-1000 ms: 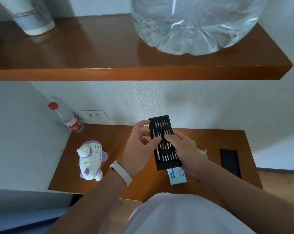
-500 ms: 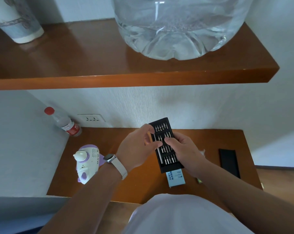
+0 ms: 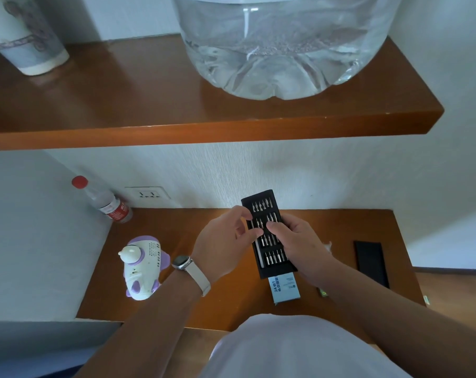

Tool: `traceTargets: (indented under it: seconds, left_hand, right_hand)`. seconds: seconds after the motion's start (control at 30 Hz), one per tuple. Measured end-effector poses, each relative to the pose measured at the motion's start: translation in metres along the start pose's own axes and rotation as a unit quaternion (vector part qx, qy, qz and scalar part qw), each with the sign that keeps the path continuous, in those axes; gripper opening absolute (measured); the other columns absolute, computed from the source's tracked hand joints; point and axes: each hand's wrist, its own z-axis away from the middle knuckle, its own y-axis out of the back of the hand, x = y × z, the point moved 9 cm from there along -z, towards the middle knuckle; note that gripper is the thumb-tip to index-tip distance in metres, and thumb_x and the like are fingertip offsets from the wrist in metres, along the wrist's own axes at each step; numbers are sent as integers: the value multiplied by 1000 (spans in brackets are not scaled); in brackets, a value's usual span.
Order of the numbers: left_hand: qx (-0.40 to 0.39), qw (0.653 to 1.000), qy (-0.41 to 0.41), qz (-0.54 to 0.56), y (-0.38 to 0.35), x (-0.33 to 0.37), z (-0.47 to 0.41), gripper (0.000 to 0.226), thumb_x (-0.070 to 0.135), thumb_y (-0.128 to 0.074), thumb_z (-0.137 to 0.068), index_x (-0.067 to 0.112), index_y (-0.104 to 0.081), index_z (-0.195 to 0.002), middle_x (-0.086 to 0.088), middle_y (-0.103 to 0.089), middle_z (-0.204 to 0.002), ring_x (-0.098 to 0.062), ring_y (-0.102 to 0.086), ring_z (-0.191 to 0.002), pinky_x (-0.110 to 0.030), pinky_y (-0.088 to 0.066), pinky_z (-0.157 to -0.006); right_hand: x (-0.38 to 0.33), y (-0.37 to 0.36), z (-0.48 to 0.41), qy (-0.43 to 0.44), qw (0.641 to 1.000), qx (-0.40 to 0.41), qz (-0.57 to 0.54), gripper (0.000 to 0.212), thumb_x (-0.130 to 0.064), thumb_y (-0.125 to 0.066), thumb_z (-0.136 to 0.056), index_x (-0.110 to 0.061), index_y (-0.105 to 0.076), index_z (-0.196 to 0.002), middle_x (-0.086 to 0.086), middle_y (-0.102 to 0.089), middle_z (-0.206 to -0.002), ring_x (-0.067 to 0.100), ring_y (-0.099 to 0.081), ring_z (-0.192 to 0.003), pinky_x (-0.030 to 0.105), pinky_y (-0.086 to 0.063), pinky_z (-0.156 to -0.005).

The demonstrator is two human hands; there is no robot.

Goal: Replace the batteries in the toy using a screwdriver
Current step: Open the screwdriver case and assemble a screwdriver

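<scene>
Evidently an early stage. Toy point(image 3: 142, 268), white and purple, lies on the left part of the worktop point(image 3: 204, 304), apart from both hands. No cover is off that I can see; its screw and battery door are out of view.

Left hand point(image 3: 223, 246), watch point(image 3: 182, 262) on the wrist: fingers point(image 3: 239, 214) curled narrow, thumb and forefinger pinching at the left edge of the bit tray point(image 3: 268, 233), where a silver driver shaft lies in its slot. Whether they have the shaft itself or only the tray edge, I cannot tell. Tray is held up off the worktop, tilted, rows of bits seated. Right hand point(image 3: 299, 244) grips the tray from its right side, thumb laid over the bits, other fingers hidden beneath.

Judged done: kit opened, tray out. Judged left: choose driver and bit, undo the toy's cover, swap the cells, close up. No batteries identifiable in view.

Surface and room:
- Paper cup point(image 3: 26, 36) stands far left on the upper shelf point(image 3: 122, 110).
- Small bottle point(image 3: 103, 200), red cap, leans in the worktop's back left corner, near a wall socket point(image 3: 146, 192).
- Large clear water jug point(image 3: 286, 45) sits on the shelf, centre.
- Blue-and-white carton point(image 3: 284, 289) lies below the tray.
- Flat black lid point(image 3: 371, 263) lies further right, well apart from the hands.
- White textured wall point(image 3: 286, 173) is behind; wood floor point(image 3: 449, 285) shows at the right edge.
</scene>
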Motion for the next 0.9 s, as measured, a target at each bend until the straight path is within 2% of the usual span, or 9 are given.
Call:
traceTargets:
  seconds: [0.23,0.47,0.57,0.7,0.77,0.83,0.9]
  left_hand:
    - [-27,1000,-7,-4,-1,0,1,29,50,-65,-91,30,-60,-112,17,-60,-73,1,-56,-67,-23,-48,-64]
    - [-56,998,-7,32,-3,-2,1,25,47,-68,-90,31,-56,-105,16,-58,-72,1,-53,-62,-18,-42,-63]
    - [-56,996,4,70,-3,-4,2,27,45,-72,-88,30,-55,-102,15,-59,-79,2,-54,-64,-18,-45,-64]
    - [-42,990,15,137,-5,-5,6,25,37,-75,-87,26,-56,-100,10,-65,-86,-10,-61,-70,-28,-55,-67]
    - [-21,984,19,177,-5,-5,9,23,29,-76,-87,24,-57,-98,9,-66,-84,-9,-63,-70,-24,-55,-65]
    - [-3,973,38,227,-7,-7,14,24,22,-75,-89,26,-56,-103,9,-69,-83,-5,-65,-70,-20,-54,-65]
    - [2,952,85,296,-12,-16,19,25,19,-74,-90,25,-58,-107,6,-73,-86,-11,-70,-76,-28,-59,-72]
  right_hand:
    - [1,-1,5,12,1000,4,24,13,-38,-59,-88,-32,-69,-91,9,-73,-89,30,-74,-83,50,-62,-73]
    - [0,1,11,27,998,22,49,12,-33,-57,-93,-32,-68,-87,6,-73,-85,24,-74,-78,40,-63,-67]
    - [-1,1,11,27,997,35,58,13,-32,-57,-95,-31,-67,-88,5,-73,-84,24,-74,-78,39,-62,-68]
    - [-1,1,9,27,996,52,66,13,-32,-57,-94,-30,-68,-87,8,-73,-85,26,-74,-78,39,-63,-67]
    - [1,0,9,26,996,60,65,14,-31,-57,-95,-32,-68,-86,6,-73,-84,24,-74,-76,36,-62,-64]
    - [2,-2,9,23,996,61,53,17,-31,-57,-95,-36,-69,-84,2,-75,-83,20,-75,-74,31,-60,-59]
    - [3,-5,8,17,997,59,42,20,-31,-56,-96,-39,-69,-83,-1,-75,-82,19,-75,-74,27,-58,-56]
